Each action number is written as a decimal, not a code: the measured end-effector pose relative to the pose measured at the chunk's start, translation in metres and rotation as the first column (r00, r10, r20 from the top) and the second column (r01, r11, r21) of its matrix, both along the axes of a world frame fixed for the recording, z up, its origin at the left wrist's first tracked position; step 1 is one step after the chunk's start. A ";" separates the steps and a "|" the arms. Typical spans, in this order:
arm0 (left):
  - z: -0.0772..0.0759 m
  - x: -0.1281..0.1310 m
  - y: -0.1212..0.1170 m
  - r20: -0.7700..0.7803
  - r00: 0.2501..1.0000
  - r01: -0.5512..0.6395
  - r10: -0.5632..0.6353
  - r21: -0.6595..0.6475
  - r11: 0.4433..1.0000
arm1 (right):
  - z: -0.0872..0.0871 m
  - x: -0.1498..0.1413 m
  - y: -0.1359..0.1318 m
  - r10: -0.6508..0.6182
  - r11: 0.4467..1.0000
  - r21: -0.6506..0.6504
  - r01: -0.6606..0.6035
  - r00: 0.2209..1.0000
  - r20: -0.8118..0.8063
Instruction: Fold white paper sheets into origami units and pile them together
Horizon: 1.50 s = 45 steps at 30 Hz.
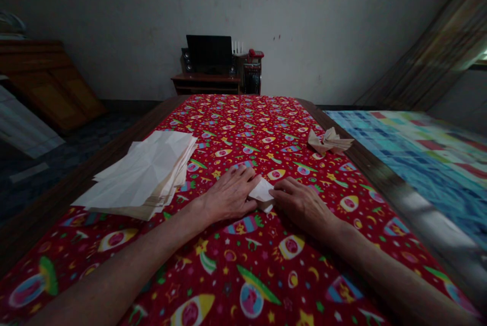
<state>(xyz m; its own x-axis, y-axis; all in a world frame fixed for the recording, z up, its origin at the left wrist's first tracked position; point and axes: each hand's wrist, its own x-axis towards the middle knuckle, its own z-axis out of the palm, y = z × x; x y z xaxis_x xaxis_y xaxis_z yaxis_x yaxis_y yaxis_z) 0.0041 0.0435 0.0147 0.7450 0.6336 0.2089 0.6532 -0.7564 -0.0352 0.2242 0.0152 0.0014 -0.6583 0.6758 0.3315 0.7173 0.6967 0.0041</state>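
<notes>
my two hands were on a small folded paper.
the paper lay on the red cloth in front of me, right between my hands. my left hand was flat at its left side, with the long fingers close together and the thumb apart, nearer to me. my right hand had its fingers curled in at the paper's right side, touching it. i could not tell if either hand pinched it tight. a pile of creased papers lay to the left, and a folded paper shape sat far off to the right.
</notes>
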 end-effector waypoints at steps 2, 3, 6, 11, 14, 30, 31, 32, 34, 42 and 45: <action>0.000 -0.002 -0.005 0.005 1.000 -0.009 0.009 0.012 1.000 | 0.000 0.000 0.000 0.001 1.000 0.007 -0.001 1.000 0.000; 0.000 -0.003 -0.008 0.003 1.000 -0.019 0.019 0.021 1.000 | 0.000 0.000 0.000 0.002 1.000 0.009 -0.002 1.000 0.001; -0.003 -0.006 -0.016 -0.016 0.998 -0.051 0.052 0.051 0.997 | 0.001 0.000 0.000 0.003 1.000 0.012 -0.003 1.000 -0.003; -0.007 -0.014 -0.025 -0.023 0.999 -0.039 0.039 0.025 0.999 | 0.000 0.000 0.000 0.008 1.000 0.011 -0.007 1.000 -0.012; -0.005 -0.021 -0.030 -0.010 1.000 -0.027 0.027 0.008 1.000 | 0.000 0.000 0.000 0.001 1.000 0.014 0.000 1.000 -0.023; -0.004 -0.022 -0.030 0.051 0.997 0.059 -0.060 0.019 0.998 | -0.001 0.013 -0.012 0.067 0.998 -0.024 -0.067 0.998 0.005; -0.005 -0.022 -0.031 0.051 0.996 0.074 -0.074 0.011 0.997 | -0.002 0.012 -0.012 0.075 0.997 -0.023 -0.074 0.997 0.005; -0.006 -0.022 -0.032 0.049 0.995 0.085 -0.085 0.000 0.996 | -0.002 0.012 -0.012 0.089 0.995 -0.033 -0.089 0.996 0.001; -0.006 -0.022 -0.034 0.048 0.995 0.091 -0.090 -0.024 0.996 | -0.003 0.011 -0.013 0.116 0.991 -0.071 -0.116 0.993 -0.013; -0.004 -0.023 -0.034 0.091 0.990 0.112 -0.109 -0.027 0.993 | -0.006 0.010 -0.010 0.179 0.977 -0.098 -0.192 0.976 -0.128; -0.005 -0.019 -0.027 0.146 0.986 0.083 -0.084 0.014 0.996 | -0.006 0.010 -0.006 0.195 0.974 -0.074 -0.213 0.961 -0.198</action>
